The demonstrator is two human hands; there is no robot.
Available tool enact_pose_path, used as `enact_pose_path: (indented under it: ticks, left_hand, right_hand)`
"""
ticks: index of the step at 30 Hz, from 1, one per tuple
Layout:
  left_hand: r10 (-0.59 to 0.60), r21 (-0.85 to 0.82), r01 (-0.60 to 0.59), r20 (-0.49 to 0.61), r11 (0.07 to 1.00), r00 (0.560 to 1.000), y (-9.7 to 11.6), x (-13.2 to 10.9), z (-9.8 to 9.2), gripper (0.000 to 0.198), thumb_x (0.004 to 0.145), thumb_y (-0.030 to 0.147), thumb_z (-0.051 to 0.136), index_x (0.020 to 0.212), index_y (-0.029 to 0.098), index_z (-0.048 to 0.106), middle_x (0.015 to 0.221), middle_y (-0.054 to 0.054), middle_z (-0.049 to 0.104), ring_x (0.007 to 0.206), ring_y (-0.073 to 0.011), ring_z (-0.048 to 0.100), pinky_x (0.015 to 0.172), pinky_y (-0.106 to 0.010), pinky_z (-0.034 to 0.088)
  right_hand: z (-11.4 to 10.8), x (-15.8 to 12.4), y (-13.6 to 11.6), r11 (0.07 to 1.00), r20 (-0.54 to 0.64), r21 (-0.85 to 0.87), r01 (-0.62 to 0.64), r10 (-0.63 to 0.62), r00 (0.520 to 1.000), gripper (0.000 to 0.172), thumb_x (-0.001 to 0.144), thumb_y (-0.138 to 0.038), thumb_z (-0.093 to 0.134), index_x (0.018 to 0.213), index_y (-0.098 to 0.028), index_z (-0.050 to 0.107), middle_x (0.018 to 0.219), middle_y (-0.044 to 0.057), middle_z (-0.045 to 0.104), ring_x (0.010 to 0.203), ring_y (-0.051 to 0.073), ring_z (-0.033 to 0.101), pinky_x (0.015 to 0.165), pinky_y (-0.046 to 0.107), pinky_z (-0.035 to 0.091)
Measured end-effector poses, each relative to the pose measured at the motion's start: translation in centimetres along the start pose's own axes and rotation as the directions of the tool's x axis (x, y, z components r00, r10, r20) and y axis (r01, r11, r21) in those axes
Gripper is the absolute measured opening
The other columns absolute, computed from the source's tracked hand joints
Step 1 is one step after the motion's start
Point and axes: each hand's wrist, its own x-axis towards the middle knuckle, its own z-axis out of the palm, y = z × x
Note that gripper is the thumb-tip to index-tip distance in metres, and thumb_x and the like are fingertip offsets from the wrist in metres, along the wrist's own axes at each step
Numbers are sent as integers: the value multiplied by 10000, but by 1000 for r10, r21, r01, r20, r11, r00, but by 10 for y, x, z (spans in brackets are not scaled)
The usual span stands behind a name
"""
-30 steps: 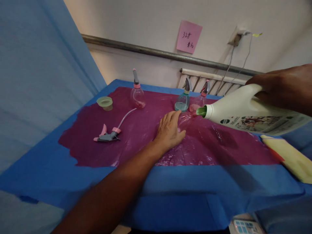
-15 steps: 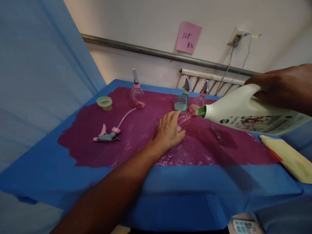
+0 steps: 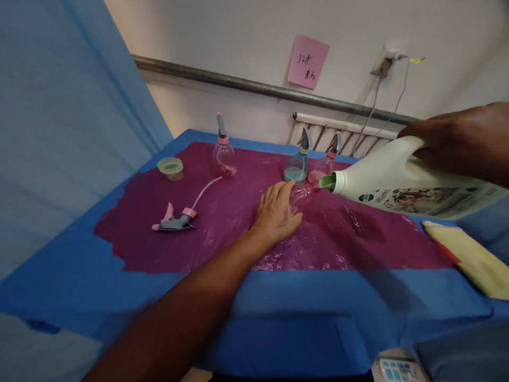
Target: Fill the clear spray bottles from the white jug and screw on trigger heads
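Note:
My left hand (image 3: pixel 276 212) is wrapped round a clear pink spray bottle (image 3: pixel 304 196) without its spray head, tilted towards the right. From the right, my right hand (image 3: pixel 457 138) grips the handle of a pale green jug (image 3: pixel 382 175) with a printed label. The jug lies nearly level, its green-lined mouth touching or very close to the bottle's neck; whether liquid is flowing I cannot tell. On the left, a grey and pink spray head (image 3: pixel 175 220) lies on its side with its white tube pointing away. My left palm hides the bottle's base.
A pink spray bottle (image 3: pixel 224 159) stands at the back left, and a teal one (image 3: pixel 297 165) beside another pink one (image 3: pixel 324 164) behind my left hand. A green cup (image 3: pixel 170 167) sits left, a yellow cloth (image 3: pixel 473 260) right. Plum sheeting (image 3: pixel 222 239) covers the blue table cover (image 3: pixel 59 265).
Almost nothing differs. My right hand and the jug have shifted very slightly; my left hand keeps its hold on the bottle.

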Motion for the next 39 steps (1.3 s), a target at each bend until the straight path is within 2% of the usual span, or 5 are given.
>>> enact_pose_path:
  ticks: [12, 23, 29, 34, 39]
  left_hand:
    - [5, 23, -5, 2, 1000, 1000, -1, 0, 1, 904, 933, 251, 839, 1764, 214, 484, 1739, -166, 601, 1624, -380, 576, 1394, -549, 467]
    - [-1, -1, 1, 11, 1000, 1000, -1, -1, -1, 881, 941, 263, 834, 1746, 252, 476, 1748, -153, 599, 1631, -391, 569, 1391, -593, 454]
    - [-3, 12, 3, -2, 1000, 1000, -1, 0, 1, 884, 935, 250, 840, 1743, 249, 482, 1738, -149, 611, 1622, -383, 580, 1392, -571, 457]
    - [0, 13, 0, -4, 1000, 1000, -1, -1, 2, 884, 933, 250, 842, 1743, 243, 487, 1733, -150, 614, 1616, -373, 584, 1387, -555, 463]
    - [4, 9, -4, -4, 1000, 1000, -1, -1, 2, 878, 934, 250, 834, 1742, 248, 490, 1734, -144, 612, 1616, -370, 583, 1386, -552, 469]
  right_hand:
    - [5, 2, 1, 1000, -19, -8, -7, 7, 1000, 473, 1003, -611, 521, 1366, -434, 768, 1204, 79, 871, 877, 346, 736, 676, 408, 387]
    - [-6, -1, -5, 1000, 9, 26, -11, 11, 1000, 479, 990, -599, 488, 1337, -418, 764, 1206, 96, 861, 884, 365, 727, 672, 420, 396]
    - [-8, 0, -5, 1000, 25, 8, -6, 6, 1000, 489, 989, -603, 487, 1345, -405, 758, 1236, 104, 865, 912, 370, 747, 693, 426, 399]
    - [-7, 0, -5, 1000, 26, 4, -6, 6, 1000, 491, 1000, -583, 468, 1347, -392, 759, 1204, 112, 856, 875, 352, 722, 688, 422, 384]
    - [-3, 1, -2, 1000, -1, 20, -10, 10, 1000, 464, 996, -600, 516, 1349, -435, 768, 1202, 79, 856, 827, 319, 698, 675, 399, 366]
